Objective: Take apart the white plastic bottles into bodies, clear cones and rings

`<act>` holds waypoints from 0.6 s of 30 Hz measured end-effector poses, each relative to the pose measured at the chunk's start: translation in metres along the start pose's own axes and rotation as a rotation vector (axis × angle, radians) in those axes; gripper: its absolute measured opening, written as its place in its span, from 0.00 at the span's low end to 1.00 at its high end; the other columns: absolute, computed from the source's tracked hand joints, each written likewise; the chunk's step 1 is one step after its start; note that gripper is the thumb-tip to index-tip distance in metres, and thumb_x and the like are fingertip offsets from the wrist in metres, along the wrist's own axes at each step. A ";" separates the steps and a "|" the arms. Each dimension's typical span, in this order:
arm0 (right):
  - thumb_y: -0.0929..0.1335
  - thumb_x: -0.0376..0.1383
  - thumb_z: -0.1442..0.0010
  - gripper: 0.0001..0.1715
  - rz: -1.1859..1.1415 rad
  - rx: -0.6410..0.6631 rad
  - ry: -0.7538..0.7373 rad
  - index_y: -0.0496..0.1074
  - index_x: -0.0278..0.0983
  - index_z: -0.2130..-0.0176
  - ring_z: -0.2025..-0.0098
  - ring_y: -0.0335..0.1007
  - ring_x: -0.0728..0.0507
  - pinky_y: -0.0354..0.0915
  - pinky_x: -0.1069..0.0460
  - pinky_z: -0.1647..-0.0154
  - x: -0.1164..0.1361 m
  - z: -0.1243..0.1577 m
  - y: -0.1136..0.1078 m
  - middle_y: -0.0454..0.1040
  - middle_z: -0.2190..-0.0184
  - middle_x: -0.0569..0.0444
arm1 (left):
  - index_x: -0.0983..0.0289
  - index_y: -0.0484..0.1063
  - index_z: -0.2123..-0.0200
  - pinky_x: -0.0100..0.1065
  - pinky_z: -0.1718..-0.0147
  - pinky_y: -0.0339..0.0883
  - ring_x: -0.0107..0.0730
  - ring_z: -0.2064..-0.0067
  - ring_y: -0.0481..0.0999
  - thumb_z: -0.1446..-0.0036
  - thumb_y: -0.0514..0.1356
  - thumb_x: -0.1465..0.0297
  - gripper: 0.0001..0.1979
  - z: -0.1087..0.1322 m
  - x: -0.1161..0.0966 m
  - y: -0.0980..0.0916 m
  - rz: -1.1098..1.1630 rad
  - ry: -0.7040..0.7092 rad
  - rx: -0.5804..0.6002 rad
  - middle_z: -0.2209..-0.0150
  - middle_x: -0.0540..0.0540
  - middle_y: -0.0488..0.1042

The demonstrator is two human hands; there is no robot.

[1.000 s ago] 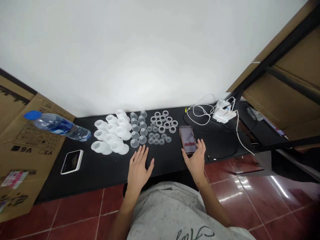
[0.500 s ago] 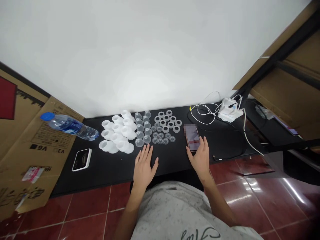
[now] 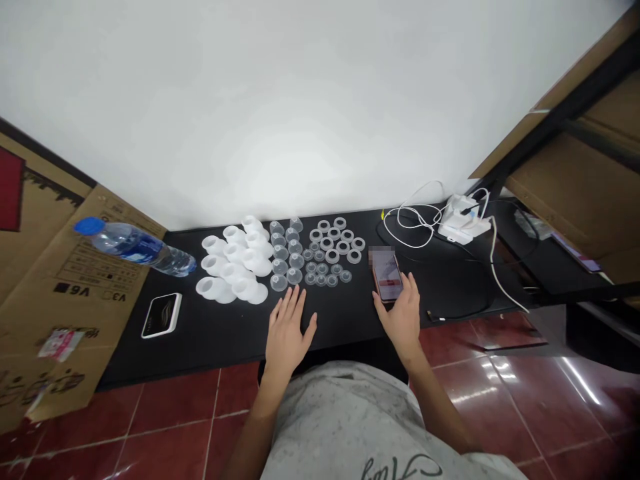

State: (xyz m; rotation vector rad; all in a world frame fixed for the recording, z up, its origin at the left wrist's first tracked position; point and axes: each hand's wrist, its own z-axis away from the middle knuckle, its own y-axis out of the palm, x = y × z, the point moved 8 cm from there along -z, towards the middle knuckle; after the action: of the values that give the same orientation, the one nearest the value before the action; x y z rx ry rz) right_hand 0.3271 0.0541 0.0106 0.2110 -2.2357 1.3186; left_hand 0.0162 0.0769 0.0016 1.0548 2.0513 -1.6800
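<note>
Your right hand [image 3: 403,320], open, touched the smartphone [image 3: 386,275]; it looked slick and rigid, best taken by its long edges. Your left hand [image 3: 287,337] lay flat, empty.

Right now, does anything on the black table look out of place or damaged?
Nothing looks spilled or broken. The plastic parts lie in tidy groups. Only the white cable is loosely tangled beside the charger at the back right of the table.

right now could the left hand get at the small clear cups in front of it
Probably yes. The left hand lies flat and open on the black table, its fingertips just short of the nearest clear cups, and nothing stands between them.
</note>
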 end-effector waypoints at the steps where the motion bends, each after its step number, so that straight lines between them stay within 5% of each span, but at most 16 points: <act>1: 0.69 0.58 0.27 0.51 -0.007 -0.005 -0.005 0.52 0.32 0.23 0.24 0.56 0.22 0.61 0.25 0.28 0.000 0.000 -0.001 0.55 0.24 0.26 | 0.57 0.63 0.23 0.66 0.25 0.51 0.64 0.22 0.59 0.27 0.62 0.59 0.33 0.000 0.000 0.000 -0.011 0.002 0.003 0.22 0.60 0.59; 4: 0.71 0.54 0.28 0.47 -0.038 -0.063 -0.062 0.56 0.33 0.25 0.24 0.56 0.23 0.61 0.25 0.28 0.004 0.002 -0.010 0.58 0.25 0.28 | 0.57 0.63 0.23 0.66 0.26 0.51 0.64 0.22 0.59 0.27 0.62 0.59 0.33 0.000 0.001 0.001 -0.016 -0.003 0.003 0.22 0.60 0.60; 8: 0.71 0.46 0.27 0.25 -0.169 -0.069 -0.225 0.71 0.40 0.36 0.32 0.70 0.27 0.67 0.27 0.33 0.026 0.017 -0.016 0.75 0.36 0.36 | 0.57 0.63 0.23 0.66 0.25 0.51 0.64 0.22 0.59 0.28 0.62 0.59 0.33 0.000 0.002 0.000 0.006 -0.009 0.003 0.22 0.60 0.60; 11: 0.68 0.41 0.26 0.09 -0.434 0.095 -0.238 0.78 0.42 0.50 0.52 0.81 0.34 0.76 0.37 0.47 0.050 0.030 -0.002 0.83 0.55 0.45 | 0.57 0.64 0.24 0.65 0.25 0.51 0.63 0.22 0.59 0.28 0.63 0.60 0.33 0.000 0.002 0.000 0.033 -0.004 -0.001 0.22 0.60 0.60; 13: 0.67 0.41 0.24 0.11 -0.591 0.286 -0.185 0.78 0.43 0.58 0.63 0.80 0.39 0.76 0.44 0.58 0.068 0.036 0.017 0.82 0.65 0.49 | 0.57 0.66 0.25 0.65 0.25 0.51 0.63 0.22 0.60 0.28 0.63 0.60 0.32 0.000 0.003 -0.001 0.057 -0.009 -0.013 0.23 0.61 0.61; 18: 0.70 0.48 0.25 0.16 -0.824 0.533 -0.025 0.79 0.42 0.61 0.68 0.79 0.41 0.75 0.48 0.63 0.095 0.031 0.058 0.82 0.69 0.52 | 0.57 0.72 0.29 0.66 0.25 0.54 0.61 0.24 0.65 0.28 0.63 0.61 0.27 0.000 0.009 -0.008 0.145 -0.043 -0.041 0.27 0.61 0.70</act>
State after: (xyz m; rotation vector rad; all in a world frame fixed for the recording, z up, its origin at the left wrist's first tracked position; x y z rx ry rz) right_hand 0.2123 0.0697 0.0032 1.1910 -1.4626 1.3584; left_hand 0.0045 0.0798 0.0012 1.1154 1.9256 -1.5690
